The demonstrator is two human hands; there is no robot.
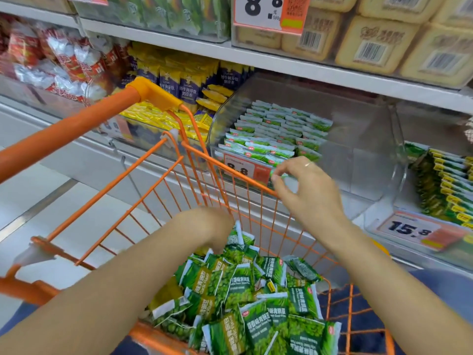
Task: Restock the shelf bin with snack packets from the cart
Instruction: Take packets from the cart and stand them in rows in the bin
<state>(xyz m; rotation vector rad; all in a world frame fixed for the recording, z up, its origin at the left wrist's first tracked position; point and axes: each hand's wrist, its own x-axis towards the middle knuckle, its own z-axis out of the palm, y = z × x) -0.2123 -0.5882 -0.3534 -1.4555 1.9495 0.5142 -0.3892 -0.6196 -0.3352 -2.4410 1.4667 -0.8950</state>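
Observation:
An orange wire cart [143,201] in front of me holds a loose heap of green snack packets [258,301]. My left hand [212,226] bends down at the wrist into the heap, and its fingers are hidden. Above the cart's far rim, my right hand [307,187] pinches a small green packet [277,175] between thumb and fingertips. It is just in front of the clear plastic shelf bin [363,152]. Rows of the same green packets [276,129] fill the left part of that bin, while its right part is bare.
A price tag [245,171] marked 8.8 hangs on the bin front. Left of the bin are yellow and blue packets [179,83] and red-and-silver bags [64,62]. At right stand other green-yellow packets [445,185] above a 15.8 tag [412,229]. Biscuit packs [378,44] fill the shelf above.

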